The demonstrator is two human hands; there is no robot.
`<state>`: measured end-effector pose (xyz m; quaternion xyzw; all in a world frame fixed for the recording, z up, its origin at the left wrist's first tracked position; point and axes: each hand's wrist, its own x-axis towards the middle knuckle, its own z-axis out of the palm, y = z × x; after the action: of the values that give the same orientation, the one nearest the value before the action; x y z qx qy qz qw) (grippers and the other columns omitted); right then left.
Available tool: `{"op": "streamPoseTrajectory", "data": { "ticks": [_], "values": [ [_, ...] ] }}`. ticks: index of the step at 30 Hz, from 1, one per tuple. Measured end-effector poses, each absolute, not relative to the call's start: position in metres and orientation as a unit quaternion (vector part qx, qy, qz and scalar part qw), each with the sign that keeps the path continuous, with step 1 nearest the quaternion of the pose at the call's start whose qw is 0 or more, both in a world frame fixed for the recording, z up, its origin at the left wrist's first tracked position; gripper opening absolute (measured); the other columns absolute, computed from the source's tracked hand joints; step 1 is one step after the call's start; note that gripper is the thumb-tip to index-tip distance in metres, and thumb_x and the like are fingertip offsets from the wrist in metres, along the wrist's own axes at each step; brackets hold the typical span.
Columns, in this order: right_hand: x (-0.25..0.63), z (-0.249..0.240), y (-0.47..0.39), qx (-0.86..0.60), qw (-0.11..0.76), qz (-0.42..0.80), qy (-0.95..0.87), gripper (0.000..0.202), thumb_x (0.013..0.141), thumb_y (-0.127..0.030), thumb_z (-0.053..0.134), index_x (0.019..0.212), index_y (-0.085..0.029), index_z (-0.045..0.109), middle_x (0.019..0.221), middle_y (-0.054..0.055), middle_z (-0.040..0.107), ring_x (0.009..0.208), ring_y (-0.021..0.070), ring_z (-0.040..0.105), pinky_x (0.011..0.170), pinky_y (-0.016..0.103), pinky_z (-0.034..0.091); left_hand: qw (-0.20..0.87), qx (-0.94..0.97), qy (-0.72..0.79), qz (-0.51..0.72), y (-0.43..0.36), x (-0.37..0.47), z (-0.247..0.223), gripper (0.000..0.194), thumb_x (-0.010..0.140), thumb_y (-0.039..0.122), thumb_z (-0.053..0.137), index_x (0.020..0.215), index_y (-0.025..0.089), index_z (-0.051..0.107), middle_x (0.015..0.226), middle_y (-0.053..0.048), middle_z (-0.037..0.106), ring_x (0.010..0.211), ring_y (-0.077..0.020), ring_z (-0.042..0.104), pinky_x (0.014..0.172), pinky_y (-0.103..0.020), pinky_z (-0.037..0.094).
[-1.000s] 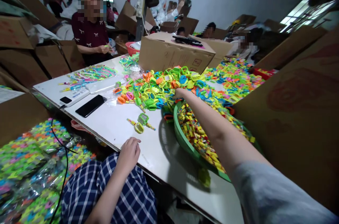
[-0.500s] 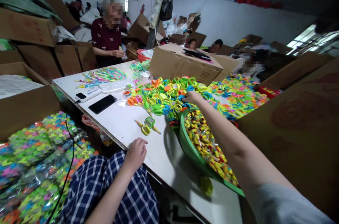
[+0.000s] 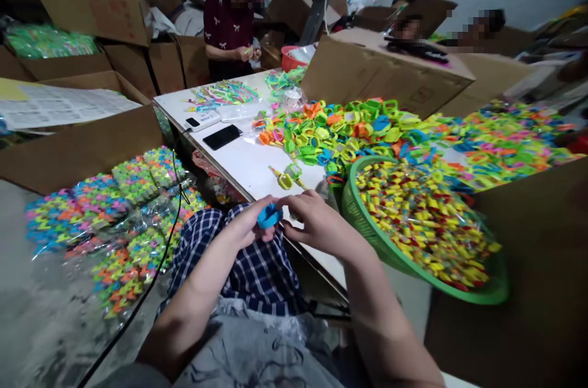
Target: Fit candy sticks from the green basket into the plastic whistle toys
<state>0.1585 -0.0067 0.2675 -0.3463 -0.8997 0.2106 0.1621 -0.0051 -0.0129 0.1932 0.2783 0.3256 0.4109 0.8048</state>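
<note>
A blue plastic toy watch is between my hands, over my lap by the table edge. My left hand has its fingers wrapped round the left side of it. My right hand is at its right side, with thumb and fingers curved and apart, the fingertips close to the blue piece. On the white table just beyond lie a yellow and a green toy watch. A large pile of colourful toy watches spreads behind them. To the right, a green basket holds many small yellow and red wrapped pieces.
A black phone and a white device lie on the table's left part. A cardboard box stands behind the pile. Bagged colourful pieces cover the floor at left, crossed by a black cable. A person sits across the table.
My right hand has come back from the pile to my left hand, and a blue toy watch is now between them. My left hand has lifted off the table edge. The view has tilted down.
</note>
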Motion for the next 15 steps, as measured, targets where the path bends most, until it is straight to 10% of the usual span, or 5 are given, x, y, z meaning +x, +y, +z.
{"op": "streamPoseTrajectory", "data": {
  "ticks": [8, 15],
  "values": [
    [0.169, 0.232, -0.031, -0.38, 0.583, 0.389, -0.603, 0.031, 0.089, -0.049, 0.048, 0.086, -0.026, 0.068, 0.09, 0.006, 0.058, 0.085, 0.02, 0.055, 0.068, 0.033, 0.046, 0.664, 0.352, 0.367, 0.548, -0.054, -0.001, 0.199, 0.055, 0.059, 0.051, 0.082, 0.097, 0.019, 0.058, 0.077, 0.004, 0.053, 0.064, -0.0057, 0.05, 0.059, -0.016, 0.043],
    [0.142, 0.234, -0.045, -0.327, 0.609, 0.576, -0.437, 0.043, 0.075, -0.063, 0.061, 0.069, -0.022, 0.051, 0.071, 0.0, 0.05, 0.055, 0.0106, 0.046, 0.047, 0.023, 0.039, 0.649, 0.453, 0.317, 0.523, -0.068, 0.01, 0.202, 0.065, 0.074, 0.049, 0.071, 0.125, 0.026, 0.038, 0.09, 0.003, 0.053, 0.062, -0.008, 0.059, 0.059, -0.022, 0.05]
  ]
}}
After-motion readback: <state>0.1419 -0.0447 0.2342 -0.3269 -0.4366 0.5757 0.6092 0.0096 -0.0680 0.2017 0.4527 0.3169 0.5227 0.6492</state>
